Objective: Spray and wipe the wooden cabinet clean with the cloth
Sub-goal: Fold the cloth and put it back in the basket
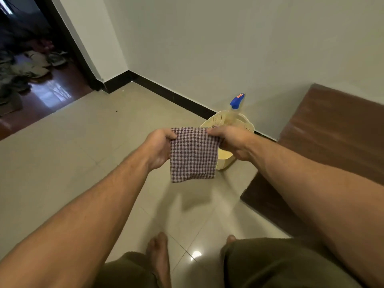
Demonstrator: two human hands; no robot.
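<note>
A purple-and-white checked cloth (pixel 193 155) hangs folded in mid-air at the centre of the view. My left hand (pixel 159 149) pinches its upper left corner and my right hand (pixel 232 142) grips its upper right corner. Behind the cloth, a spray bottle (pixel 235 109) with a blue trigger head stands in a cream plastic basket (pixel 218 119) on the floor by the wall. The low dark wooden cabinet (pixel 336 129) runs along the wall at the right, under my right forearm.
Beige floor tiles (pixel 83 146) spread to the left and front. A black skirting board (pixel 170 94) lines the wall. An open doorway (pixel 31 65) at the upper left shows clothes piled on a red-brown floor. My bare feet (pixel 158 252) stand below.
</note>
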